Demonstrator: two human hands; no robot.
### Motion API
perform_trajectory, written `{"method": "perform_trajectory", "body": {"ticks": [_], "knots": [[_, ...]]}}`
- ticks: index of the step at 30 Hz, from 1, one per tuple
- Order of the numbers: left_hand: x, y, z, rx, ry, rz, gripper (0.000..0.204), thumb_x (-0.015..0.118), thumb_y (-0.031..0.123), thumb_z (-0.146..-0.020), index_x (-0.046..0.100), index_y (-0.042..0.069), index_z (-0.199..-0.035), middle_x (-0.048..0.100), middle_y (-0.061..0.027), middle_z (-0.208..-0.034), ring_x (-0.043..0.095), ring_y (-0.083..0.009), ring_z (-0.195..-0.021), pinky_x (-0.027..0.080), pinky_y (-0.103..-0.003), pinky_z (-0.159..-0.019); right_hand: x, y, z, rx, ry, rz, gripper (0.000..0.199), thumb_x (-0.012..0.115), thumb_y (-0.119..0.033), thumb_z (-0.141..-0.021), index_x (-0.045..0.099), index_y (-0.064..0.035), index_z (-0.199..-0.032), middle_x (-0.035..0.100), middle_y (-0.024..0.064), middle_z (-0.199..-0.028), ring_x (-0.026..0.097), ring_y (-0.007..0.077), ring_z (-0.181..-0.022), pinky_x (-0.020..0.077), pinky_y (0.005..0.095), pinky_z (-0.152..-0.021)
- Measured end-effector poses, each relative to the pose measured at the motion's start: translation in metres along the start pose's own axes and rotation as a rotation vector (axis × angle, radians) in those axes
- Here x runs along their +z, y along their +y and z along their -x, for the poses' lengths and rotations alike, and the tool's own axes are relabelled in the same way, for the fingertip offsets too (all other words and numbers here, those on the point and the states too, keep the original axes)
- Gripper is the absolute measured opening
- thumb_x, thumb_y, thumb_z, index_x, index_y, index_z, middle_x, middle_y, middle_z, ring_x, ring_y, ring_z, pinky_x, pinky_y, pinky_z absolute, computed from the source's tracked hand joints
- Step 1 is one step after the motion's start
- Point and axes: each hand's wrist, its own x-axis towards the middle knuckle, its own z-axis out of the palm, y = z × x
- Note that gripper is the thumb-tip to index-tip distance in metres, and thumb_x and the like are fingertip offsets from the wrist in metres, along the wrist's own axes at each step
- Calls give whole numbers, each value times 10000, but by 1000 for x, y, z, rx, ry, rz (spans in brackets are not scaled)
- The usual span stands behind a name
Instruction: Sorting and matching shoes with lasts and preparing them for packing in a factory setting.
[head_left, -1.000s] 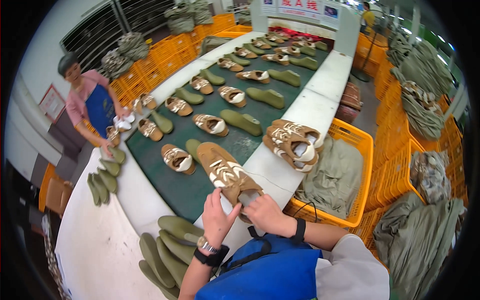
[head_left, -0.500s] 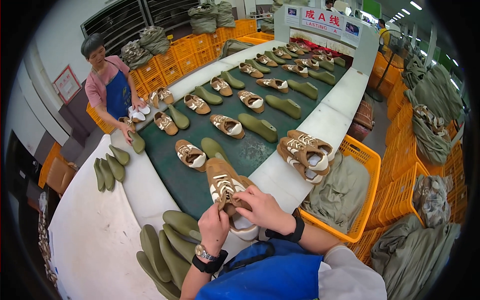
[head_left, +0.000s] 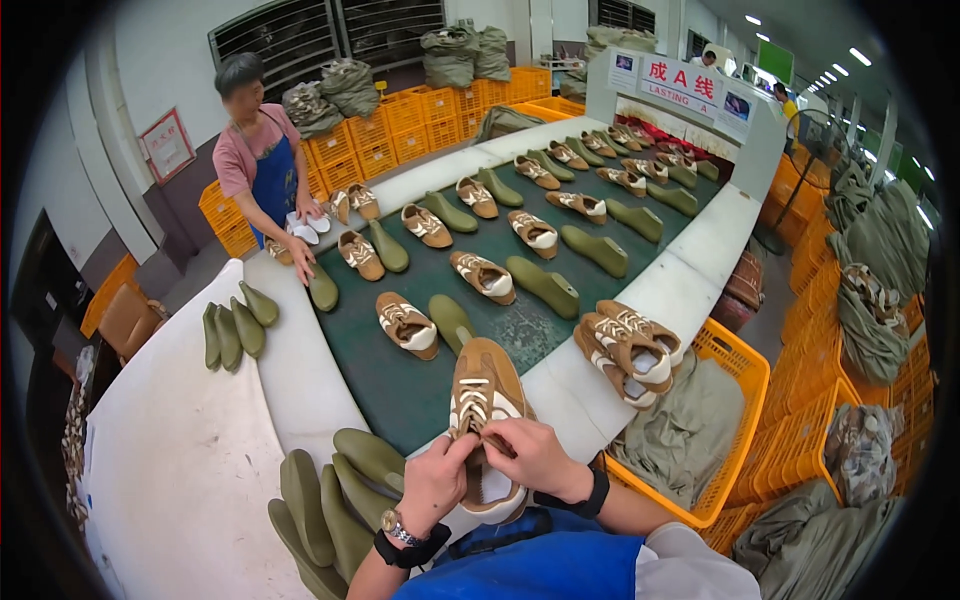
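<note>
Worktop: white, green belt at 12 o'clock.
Hands: left hand, right hand both pinching tan shoe.
Around: green lasts at 9 o'clock; shoe pile at 2 o'clock.

1. One view only: a wide fisheye camera worn on my head, looking forward and down over my chest and forearms.
2. My left hand and right hand sit closest, low in the centre, meeting on a tan sneaker with white laces.
3. The view faces along a long dark green conveyor belt running away toward the upper right.
4. A person in a pink shirt and blue apron stands farther off, upper left.
5. Straight edges bend near the rim; the corners are black.
6. An orange plastic crate lies to my right.
</note>
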Motion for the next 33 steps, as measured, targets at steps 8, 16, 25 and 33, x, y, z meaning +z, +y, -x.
{"method": "perform_trajectory", "body": {"ticks": [8, 16, 25, 33], "knots": [[-3, -8, 23, 58, -32, 274, 148, 535, -3, -741, 566, 114, -825, 522, -97, -710, 560, -306, -602, 459, -370, -511, -9, 31, 26, 300, -166, -62, 123, 607, -64, -729, 499, -49, -785, 548, 103, -624, 575, 256, -551, 462, 335, -511], [30, -14, 18, -147, -165, 431, 331, 538, 75, -849, 513, 69, -1179, 624, -153, -857, 619, -309, -756, 491, -357, -675, -16, 56, 18, 154, -174, 111, 156, 600, -75, -768, 544, -48, -911, 560, 126, -717, 569, 288, -662, 468, 373, -579], [35, -28, 26, -92, -422, 330, 400, 571, 125, -830, 484, 77, -1218, 632, -145, -851, 615, -317, -777, 492, -388, -682, -81, 189, 107, 410, -545, 449, 295, 604, -104, -752, 564, -61, -1041, 610, 152, -894, 559, 346, -787, 462, 436, -722], [31, -21, 33, -185, -353, 307, 307, 582, 59, -789, 576, 29, -1095, 633, -147, -809, 619, -308, -737, 486, -369, -665, -170, 198, 35, 676, -79, 1092, 636, 749, -331, -611, 519, -185, -1185, 485, 160, -1166, 442, 339, -1106, 381, 452, -896]]}}
